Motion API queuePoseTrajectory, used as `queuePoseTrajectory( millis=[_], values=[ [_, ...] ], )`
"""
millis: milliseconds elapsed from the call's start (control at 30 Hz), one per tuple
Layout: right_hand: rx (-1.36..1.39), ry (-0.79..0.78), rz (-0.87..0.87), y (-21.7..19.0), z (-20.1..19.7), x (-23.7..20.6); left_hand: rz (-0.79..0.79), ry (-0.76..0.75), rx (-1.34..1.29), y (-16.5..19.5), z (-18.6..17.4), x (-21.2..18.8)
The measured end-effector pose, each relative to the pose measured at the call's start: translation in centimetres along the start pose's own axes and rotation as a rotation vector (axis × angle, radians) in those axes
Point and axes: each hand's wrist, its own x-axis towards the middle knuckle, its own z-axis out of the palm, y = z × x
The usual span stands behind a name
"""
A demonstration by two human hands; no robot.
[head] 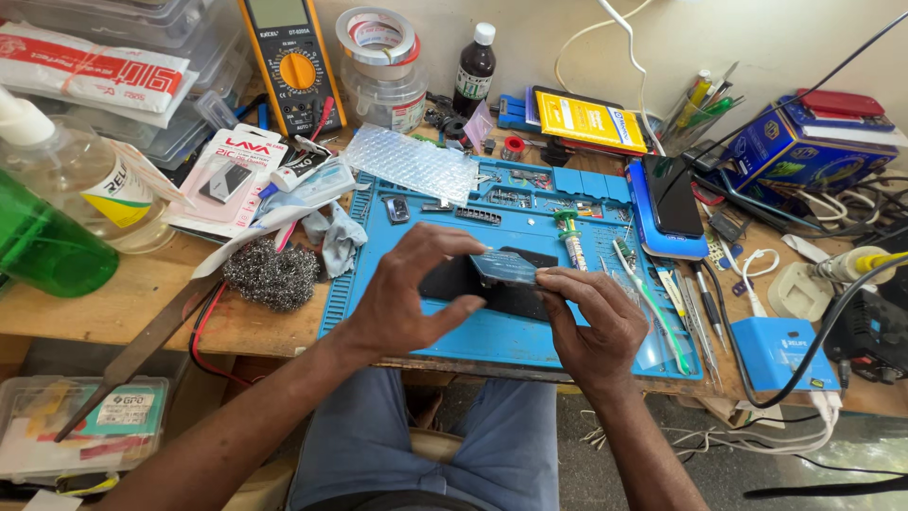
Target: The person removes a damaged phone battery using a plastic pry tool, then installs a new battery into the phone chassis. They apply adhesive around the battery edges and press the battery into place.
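both hands meet over a blue work mat (pixel 530 331) on a cluttered wooden bench (pixel 123 303). the left hand (pixel 407 293) is arched, its fingertips resting on the top edge of a small blue-grey card (pixel 506 267) while the thumb sticks out underneath, apart from the card. the right hand (pixel 591 322) has its fingers curled and pinches the card's right end between thumb and forefinger. the card is held just above a dark phone (pixel 482 289) lying flat on the mat, roughly in the mat's middle. just right of the hands lie a small green-capped tube (pixel 570 237) and a green-and-white toothbrush (pixel 653 303). further right a black phone sits on a blue stand (pixel 667 203). left of the mat are a ball of steel wool (pixel 270 274), a crumpled grey cloth (pixel 336 237) and a sheet of bubble wrap (pixel 416 161). at the back stand an orange multimeter (pixel 288 61), a roll of tape (pixel 378 38) and a dark bottle (pixel 475 66).
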Motion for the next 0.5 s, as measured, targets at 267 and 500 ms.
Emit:
queuePoseTrajectory(
  millis=[267, 500],
  values=[
    [0.015, 0.010, 0.074, -0.3, -0.1, 0.2, 0.033, -0.065, -0.050, 1.3, 1.1, 3.3],
    [0.594, 0.283, 0.719, 2.4, 0.8, 0.4, -0.194, -0.285, -0.145, -0.9, 0.2, 6.3]
  ],
)
